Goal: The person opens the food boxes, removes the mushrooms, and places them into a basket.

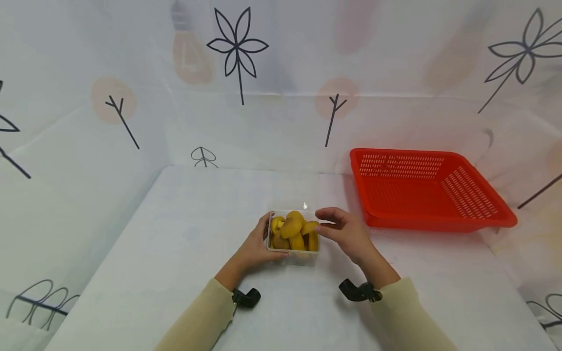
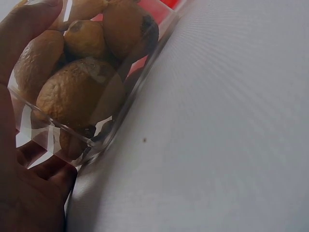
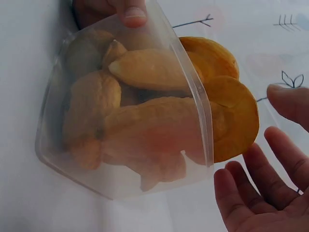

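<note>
A clear plastic box point(image 1: 303, 259) stands on the white table, heaped with yellow mushrooms point(image 1: 291, 227) whose caps rise above its rim. My left hand point(image 1: 253, 247) grips the box at its left side, thumb along the near wall and fingers round the far left corner. Through the wall in the left wrist view, several mushrooms point(image 2: 79, 92) press close together. At the box's right rim my right hand point(image 1: 350, 237) is spread beside a mushroom cap. In the right wrist view its fingers point(image 3: 263, 179) stand apart around that cap point(image 3: 236, 118), with a gap between them and it.
A red plastic basket point(image 1: 432, 222) with slotted walls sits at the back right of the white table point(image 1: 193, 224). Behind the table hangs a white cloth point(image 1: 281, 126) printed with flowers and twigs. Dark wrist cameras point(image 1: 359, 291) are strapped to both wrists.
</note>
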### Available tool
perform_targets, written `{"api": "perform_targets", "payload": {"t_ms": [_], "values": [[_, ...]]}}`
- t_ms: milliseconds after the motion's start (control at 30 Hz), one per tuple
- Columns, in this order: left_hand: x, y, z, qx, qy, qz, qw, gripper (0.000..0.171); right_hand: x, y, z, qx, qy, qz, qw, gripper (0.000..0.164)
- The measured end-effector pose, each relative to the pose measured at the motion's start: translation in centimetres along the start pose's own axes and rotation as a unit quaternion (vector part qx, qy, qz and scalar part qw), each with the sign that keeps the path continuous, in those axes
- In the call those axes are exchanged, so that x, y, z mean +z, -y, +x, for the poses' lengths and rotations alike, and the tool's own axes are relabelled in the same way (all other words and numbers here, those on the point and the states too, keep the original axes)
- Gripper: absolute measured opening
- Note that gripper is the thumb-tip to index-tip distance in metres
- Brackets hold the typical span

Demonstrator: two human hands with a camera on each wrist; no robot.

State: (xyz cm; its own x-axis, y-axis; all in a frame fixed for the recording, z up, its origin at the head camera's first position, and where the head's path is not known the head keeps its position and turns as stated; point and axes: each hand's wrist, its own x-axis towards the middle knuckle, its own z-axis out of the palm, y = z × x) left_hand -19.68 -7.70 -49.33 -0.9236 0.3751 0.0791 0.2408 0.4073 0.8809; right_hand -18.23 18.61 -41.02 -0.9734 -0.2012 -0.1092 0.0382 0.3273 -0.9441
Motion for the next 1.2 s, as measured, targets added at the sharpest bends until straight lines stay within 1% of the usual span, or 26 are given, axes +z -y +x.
{"api": "perform_targets", "payload": {"t_ms": [100, 233, 467, 600, 767, 933, 1200], "values": [[0.0, 0.1, 0.0, -0.005, 0.0, -0.002, 1.0, 0.114, 0.5, 0.3, -0.3, -0.003, 0.003, -0.041, 0.999, 0.052], [-0.1, 0.0, 0.1, -0.006, -0.001, -0.003, 1.0, 0.114, 1.0, 0.6, -0.6, -0.013, -0.001, -0.096, 0.995, 0.049], [-0.2, 0.0, 0.1, -0.002, 0.003, 0.0, 1.0, 0.115, 1.6, 1.2, -1.0, -0.039, -0.015, -0.153, 0.987, 0.045], [-0.2, 0.1, 0.2, 0.003, 0.002, 0.002, 1.0, 0.115, 2.0, 1.4, -1.1, -0.065, -0.024, -0.181, 0.981, 0.043], [-0.3, 0.2, 0.2, 0.007, 0.003, 0.002, 1.0, 0.114, 2.3, 1.3, -1.0, -0.094, -0.041, -0.225, 0.969, 0.04], [-0.3, 0.2, 0.3, 0.013, 0.004, 0.007, 0.9999, 0.114, 2.5, 1.4, -1.1, -0.108, -0.051, -0.247, 0.962, 0.037], [-0.5, 0.1, 0.4, 0.01, 0.005, 0.008, 0.9999, 0.115, 2.6, 1.6, -1.3, -0.144, -0.065, -0.264, 0.952, 0.035]]}}
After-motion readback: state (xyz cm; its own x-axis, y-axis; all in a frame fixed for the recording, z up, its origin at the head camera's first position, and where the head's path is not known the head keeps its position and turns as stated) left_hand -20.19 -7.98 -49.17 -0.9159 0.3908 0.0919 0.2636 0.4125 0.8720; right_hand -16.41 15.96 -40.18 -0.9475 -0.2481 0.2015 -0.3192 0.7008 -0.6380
